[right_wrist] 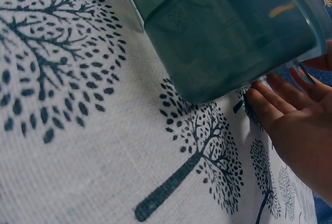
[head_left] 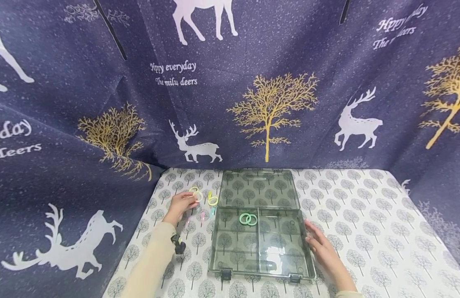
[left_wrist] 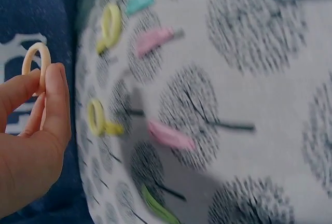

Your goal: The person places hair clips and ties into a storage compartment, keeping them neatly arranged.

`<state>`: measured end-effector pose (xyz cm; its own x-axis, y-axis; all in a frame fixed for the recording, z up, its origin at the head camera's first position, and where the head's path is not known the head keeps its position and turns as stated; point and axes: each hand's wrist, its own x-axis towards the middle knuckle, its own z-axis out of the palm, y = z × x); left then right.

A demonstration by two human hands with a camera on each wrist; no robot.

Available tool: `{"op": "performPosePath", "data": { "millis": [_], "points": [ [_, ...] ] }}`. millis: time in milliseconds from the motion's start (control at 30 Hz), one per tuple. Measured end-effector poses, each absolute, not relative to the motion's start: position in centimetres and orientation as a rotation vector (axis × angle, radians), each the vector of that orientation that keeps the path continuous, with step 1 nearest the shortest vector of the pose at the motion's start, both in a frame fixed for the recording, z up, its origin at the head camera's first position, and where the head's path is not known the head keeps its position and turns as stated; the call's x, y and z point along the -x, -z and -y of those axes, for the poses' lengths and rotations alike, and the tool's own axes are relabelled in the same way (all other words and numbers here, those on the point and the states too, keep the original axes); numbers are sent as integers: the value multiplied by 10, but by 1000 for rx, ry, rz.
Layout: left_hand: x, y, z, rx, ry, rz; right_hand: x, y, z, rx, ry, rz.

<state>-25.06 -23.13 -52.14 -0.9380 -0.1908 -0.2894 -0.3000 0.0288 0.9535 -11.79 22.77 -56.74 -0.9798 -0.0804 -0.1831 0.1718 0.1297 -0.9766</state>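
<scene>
My left hand [head_left: 182, 204] pinches a pale cream ring [left_wrist: 43, 58] between thumb and fingers, raised over the left part of the table. Below it lie yellow loops [left_wrist: 110, 23], small pink pieces [left_wrist: 171, 135], a teal piece [left_wrist: 140, 3] and a slim green piece [left_wrist: 158, 204]. The see-through grey-green divided box [head_left: 258, 244] stands with its lid [head_left: 257, 188] folded back behind it. Two mint green rings [head_left: 248, 219] overlap in the back of its left compartment. My right hand [head_left: 324, 245] rests against the box's right side, its fingers loosely extended.
A white cloth [head_left: 349, 207] with dark tree prints covers the table. Navy fabric [head_left: 297, 49] with deer and trees hangs behind and at the sides. Two dark latches [head_left: 225, 275] stick out from the box's front edge.
</scene>
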Motion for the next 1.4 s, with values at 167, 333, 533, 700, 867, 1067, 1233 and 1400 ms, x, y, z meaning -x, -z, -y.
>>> {"op": "performPosePath", "data": {
  "millis": [167,333,533,700,867,1067,1233,1400],
  "points": [
    [250,514,211,454,-2116,-2116,118,568,-228,-88,1960,-2203],
    [251,510,188,400,-2153,-2012,118,568,-229,-84,1968,-2186],
    [247,511,162,335,-2198,-1896,118,568,-229,-84,1957,-2197],
    [240,514,144,310,-2175,-1847,120,571,-229,-103,1947,-2203],
    [233,519,129,288,-2134,-1822,119,571,-230,-83,1946,-2215],
    [227,524,116,288,-2043,-1849,117,570,-231,-95,1914,-2252],
    [222,531,110,256,-2016,-1885,118,571,-231,-118,1904,-2243],
    [220,536,107,241,-1966,-1932,119,571,-230,-90,1909,-2244]
  ]
}}
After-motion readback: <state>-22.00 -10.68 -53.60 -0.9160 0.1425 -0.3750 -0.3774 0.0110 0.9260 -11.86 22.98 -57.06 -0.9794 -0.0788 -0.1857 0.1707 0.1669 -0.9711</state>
